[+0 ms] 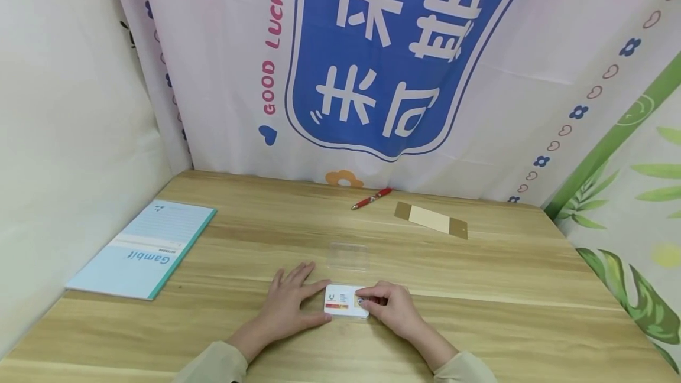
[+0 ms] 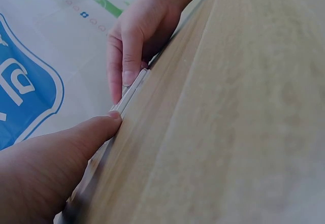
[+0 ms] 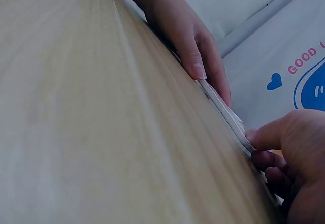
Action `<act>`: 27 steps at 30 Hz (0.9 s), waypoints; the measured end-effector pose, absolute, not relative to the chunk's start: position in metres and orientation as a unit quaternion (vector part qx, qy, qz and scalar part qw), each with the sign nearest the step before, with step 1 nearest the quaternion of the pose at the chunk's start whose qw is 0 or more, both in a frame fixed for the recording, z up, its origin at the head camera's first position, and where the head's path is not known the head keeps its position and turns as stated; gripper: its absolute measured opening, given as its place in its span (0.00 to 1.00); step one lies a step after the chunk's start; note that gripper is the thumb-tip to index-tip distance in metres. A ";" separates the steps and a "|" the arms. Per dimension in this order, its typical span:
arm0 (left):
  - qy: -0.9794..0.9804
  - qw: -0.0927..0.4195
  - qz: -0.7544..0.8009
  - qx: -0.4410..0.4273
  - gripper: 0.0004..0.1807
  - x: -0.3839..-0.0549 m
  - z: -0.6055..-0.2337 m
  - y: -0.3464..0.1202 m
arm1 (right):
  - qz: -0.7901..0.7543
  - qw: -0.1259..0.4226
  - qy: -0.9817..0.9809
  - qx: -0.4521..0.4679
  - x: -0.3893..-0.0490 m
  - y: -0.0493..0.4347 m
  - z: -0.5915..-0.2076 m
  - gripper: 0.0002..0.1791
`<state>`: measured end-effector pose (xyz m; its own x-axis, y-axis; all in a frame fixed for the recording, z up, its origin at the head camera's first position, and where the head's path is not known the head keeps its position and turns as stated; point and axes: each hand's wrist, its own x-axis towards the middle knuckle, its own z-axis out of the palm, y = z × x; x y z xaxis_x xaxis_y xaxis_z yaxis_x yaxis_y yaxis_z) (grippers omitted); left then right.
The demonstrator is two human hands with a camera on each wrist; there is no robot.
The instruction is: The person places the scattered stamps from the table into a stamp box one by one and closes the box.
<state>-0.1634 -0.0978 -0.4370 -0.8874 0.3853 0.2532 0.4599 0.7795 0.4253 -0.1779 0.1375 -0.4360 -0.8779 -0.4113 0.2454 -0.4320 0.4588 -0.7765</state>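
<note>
A white printed card (image 1: 343,299) with a "U" logo and a red-yellow strip lies face up on top of a low clear case (image 1: 348,317). My left hand (image 1: 284,305) holds the case's left end between thumb and index finger, its other fingers spread over the table. At the right end, my right hand (image 1: 392,307) pinches the card with thumb and fingertips. Edge-on in the right wrist view, the thin white stack (image 3: 226,113) runs between both hands. Just behind lies a clear plastic lid (image 1: 348,256), flat on the table.
The wooden table (image 1: 255,226) carries a light blue notebook (image 1: 143,247) at the left. Toward the back lie a red pen (image 1: 372,198) and a brown-and-cream card strip (image 1: 431,220). Printed curtains (image 1: 229,75) stand around the back and sides.
</note>
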 end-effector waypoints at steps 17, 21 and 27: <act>-0.940 0.073 -0.244 -0.228 0.35 -0.163 -0.436 -0.099 | 0.468 -0.005 -0.852 0.235 -0.163 0.128 -0.405 0.08; -0.939 0.074 -0.245 -0.229 0.35 -0.163 -0.436 -0.099 | 0.483 -0.008 -0.844 0.233 -0.171 0.133 -0.422 0.08; -0.940 0.066 -0.246 -0.227 0.35 -0.164 -0.436 -0.097 | 0.534 -0.039 -0.820 0.204 -0.175 0.137 -0.426 0.11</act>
<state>-0.1639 -0.0974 -0.4360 -0.8884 0.3939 0.2356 0.4589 0.7757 0.4332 -0.1748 0.1368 -0.4265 -0.9139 -0.3759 0.1530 -0.2920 0.3473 -0.8911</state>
